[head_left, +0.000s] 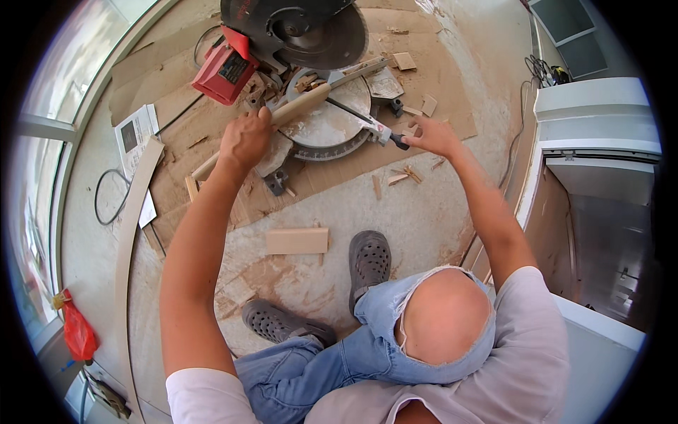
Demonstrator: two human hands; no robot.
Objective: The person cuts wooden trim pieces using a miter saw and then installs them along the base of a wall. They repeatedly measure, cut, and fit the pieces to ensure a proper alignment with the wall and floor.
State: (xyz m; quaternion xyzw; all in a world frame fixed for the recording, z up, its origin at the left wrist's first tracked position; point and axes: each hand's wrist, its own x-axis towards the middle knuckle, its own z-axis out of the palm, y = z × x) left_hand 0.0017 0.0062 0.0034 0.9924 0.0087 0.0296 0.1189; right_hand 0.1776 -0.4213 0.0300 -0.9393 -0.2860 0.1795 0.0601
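One long strip (302, 104) (pale tan, narrow), left hand (246, 140) gripping it.

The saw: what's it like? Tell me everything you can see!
The saw stands on cardboard, its upper part cut off by the picture's top edge. It has a round, dark, metal-looking blade beside a black cover, a red housing at the left, and a pale, round, dusty table with a curved scale in front. A wood strip, held by the left hand, reaches over the table. The right hand is at its black handle; whether it grips, I can't tell.
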